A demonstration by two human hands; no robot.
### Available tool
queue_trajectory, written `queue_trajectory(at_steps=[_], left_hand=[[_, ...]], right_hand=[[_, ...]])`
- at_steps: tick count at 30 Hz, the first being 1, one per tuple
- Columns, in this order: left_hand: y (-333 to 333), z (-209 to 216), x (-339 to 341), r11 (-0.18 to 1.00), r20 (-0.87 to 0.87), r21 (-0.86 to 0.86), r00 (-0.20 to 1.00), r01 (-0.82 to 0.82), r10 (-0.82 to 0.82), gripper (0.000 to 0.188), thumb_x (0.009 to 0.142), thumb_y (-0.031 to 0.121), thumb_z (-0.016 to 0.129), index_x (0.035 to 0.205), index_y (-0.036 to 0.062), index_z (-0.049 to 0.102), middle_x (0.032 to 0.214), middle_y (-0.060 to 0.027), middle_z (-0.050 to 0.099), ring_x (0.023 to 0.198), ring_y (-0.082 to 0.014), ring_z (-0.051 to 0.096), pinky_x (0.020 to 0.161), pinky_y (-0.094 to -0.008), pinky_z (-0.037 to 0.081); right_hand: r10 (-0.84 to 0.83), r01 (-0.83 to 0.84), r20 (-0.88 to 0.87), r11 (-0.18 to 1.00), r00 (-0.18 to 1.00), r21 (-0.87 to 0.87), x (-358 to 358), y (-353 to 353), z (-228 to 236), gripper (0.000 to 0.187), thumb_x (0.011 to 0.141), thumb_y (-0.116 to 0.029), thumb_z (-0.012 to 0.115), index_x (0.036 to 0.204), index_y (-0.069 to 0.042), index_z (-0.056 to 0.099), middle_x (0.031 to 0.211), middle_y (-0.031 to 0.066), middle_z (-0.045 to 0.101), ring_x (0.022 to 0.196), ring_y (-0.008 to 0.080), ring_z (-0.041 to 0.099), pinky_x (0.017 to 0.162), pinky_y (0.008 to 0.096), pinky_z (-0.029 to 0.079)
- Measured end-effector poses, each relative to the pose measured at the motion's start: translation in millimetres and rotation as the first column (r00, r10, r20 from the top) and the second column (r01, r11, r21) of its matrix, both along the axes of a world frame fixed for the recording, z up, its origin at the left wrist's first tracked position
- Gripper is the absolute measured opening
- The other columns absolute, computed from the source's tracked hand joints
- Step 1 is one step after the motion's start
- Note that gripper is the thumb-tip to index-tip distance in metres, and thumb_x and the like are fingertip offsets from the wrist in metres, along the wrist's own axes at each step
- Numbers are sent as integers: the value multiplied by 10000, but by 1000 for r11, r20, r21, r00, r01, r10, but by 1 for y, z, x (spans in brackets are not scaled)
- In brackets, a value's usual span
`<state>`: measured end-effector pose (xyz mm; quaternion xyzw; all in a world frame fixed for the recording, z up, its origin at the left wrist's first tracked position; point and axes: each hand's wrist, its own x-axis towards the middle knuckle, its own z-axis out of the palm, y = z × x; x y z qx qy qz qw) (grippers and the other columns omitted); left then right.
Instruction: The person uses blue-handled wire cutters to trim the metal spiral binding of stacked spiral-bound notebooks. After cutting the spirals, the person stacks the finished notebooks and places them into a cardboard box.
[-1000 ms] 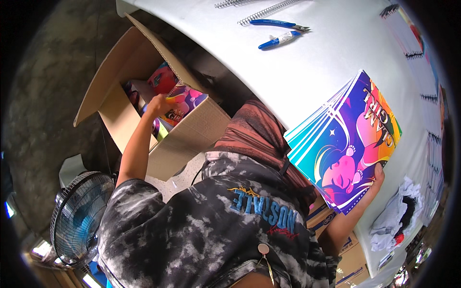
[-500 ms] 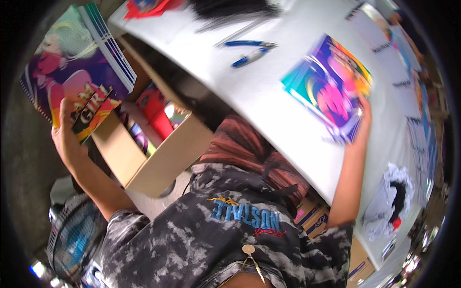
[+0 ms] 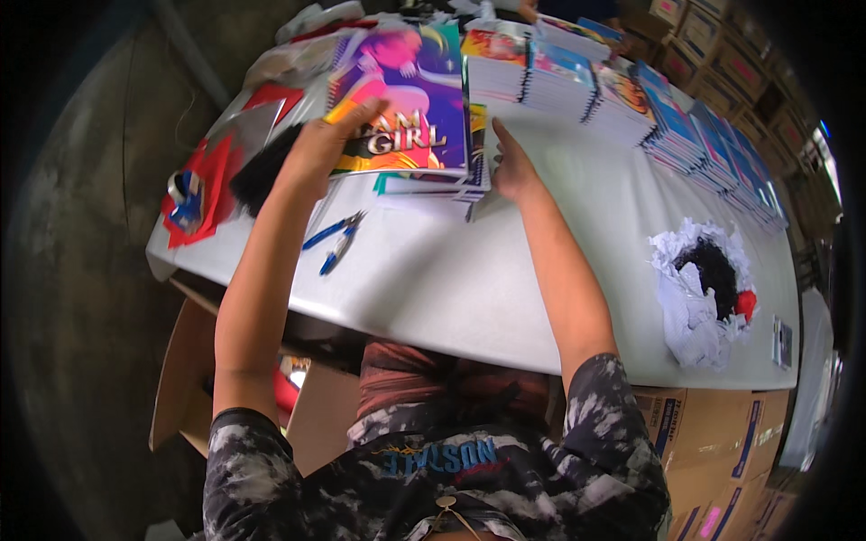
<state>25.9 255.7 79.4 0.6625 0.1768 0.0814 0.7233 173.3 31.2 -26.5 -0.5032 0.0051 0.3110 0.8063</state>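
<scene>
My left hand (image 3: 317, 151) grips a spiral-bound notebook (image 3: 428, 99) with a purple and pink illustrated cover, its thumb on top near the lower left. The notebook is above several more notebooks (image 3: 428, 191) on the table, whose lower edges and right side show below it. I cannot tell whether it rests on them. Close to the right side of these notebooks is my right hand (image 3: 514, 169), its fingers apart with nothing held. Blue-handled pliers (image 3: 336, 242) lie on the white table (image 3: 469, 270) in front of the notebooks.
Stacks of spiral notebooks (image 3: 559, 77) line the far and right sides. A tape roll (image 3: 187, 200) sits on red sheets at left, beside black strands (image 3: 262, 171). Crumpled white plastic (image 3: 686, 316) holds black bits at right. Cartons (image 3: 713, 442) stand below; an open box (image 3: 325, 410) is at lower left.
My view has swung from the open box toward the table. The left hand has brought its notebook from beside the box to above the table. My right hand has let go of its notebooks.
</scene>
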Motion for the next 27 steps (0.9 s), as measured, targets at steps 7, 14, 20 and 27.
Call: queue_trajectory(at_steps=[7,14,20,27], left_hand=[[3,-45,60,423,-552,788,818,448,162,904,718,783,434,976,-53,658,998,-184,654,940,-313,615,824,-419,456],[51,-118,34,950,-221,-139,926,281,-306,874,832,723,294,1314,7,427,1305,-176,487,1197,-253,470,1031,-377,313],[-6,-101,32,786,177,-561,965,261,-194,494,917,369,477,1227,-15,478,1226,-138,549,1110,-236,538,980,-347,394],[-69,-102,75,920,9,-371,991,125,-131,456,800,298,593,1167,39,516,1092,-78,607,989,-178,567,895,-299,407]], right_hand=[[420,-105,506,837,753,-537,-87,-64,-46,991,783,-504,632,1436,-2,81,1421,224,320,1360,291,241,1114,377,95],[755,221,438,379,487,-899,-100,-15,-27,982,762,-464,662,1418,24,117,1458,199,242,1381,321,159,1084,565,55],[713,359,571,451,406,-818,-61,-15,-57,709,815,-452,603,1380,-117,335,1429,155,321,1364,290,207,1070,599,81],[801,76,410,421,436,-904,28,-63,-30,649,793,-388,647,1354,-176,399,1437,109,327,1358,251,233,1084,572,-7]])
